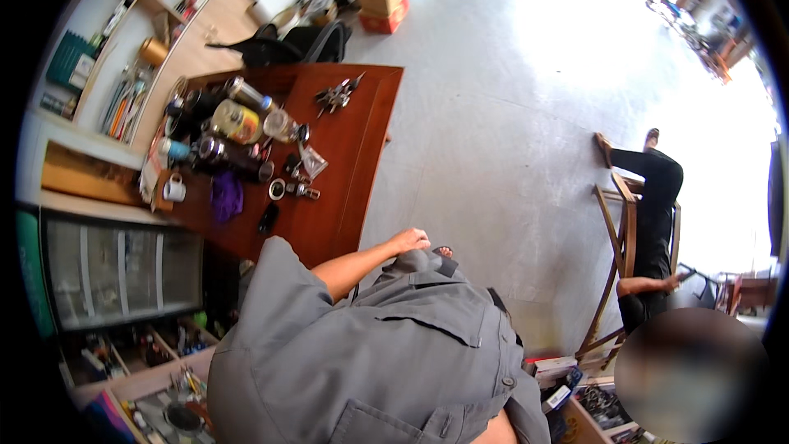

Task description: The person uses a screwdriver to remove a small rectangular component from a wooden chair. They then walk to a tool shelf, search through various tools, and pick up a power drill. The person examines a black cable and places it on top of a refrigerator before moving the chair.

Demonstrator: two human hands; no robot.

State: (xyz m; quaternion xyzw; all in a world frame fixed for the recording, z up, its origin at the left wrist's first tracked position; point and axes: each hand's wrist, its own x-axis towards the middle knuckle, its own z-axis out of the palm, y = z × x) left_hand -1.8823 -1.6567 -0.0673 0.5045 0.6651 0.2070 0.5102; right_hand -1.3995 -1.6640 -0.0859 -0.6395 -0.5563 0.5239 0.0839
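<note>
My left hand [408, 240] rests at the front of my grey clothing [427, 312], beside the edge of the reddish-brown wooden table [349, 173]. Its fingers are curled closed, and whatever they may hold is hidden. Only a short piece of my right forearm shows at the lower edge; my right hand is out of sight. Nearest to the left arm on the tabletop lie a small black object [269, 217], a purple cloth [226, 196] and a metal watch-like item [304, 191].
Bottles, including a yellowish jar [237, 121], crowd the table with a white mug [173, 187] and a key bunch [339, 94]. Shelves [123, 49] stand left. At right a person in dark clothes [655, 214] sits on a wooden chair [629, 234]. Cardboard boxes [380, 2] stand beyond.
</note>
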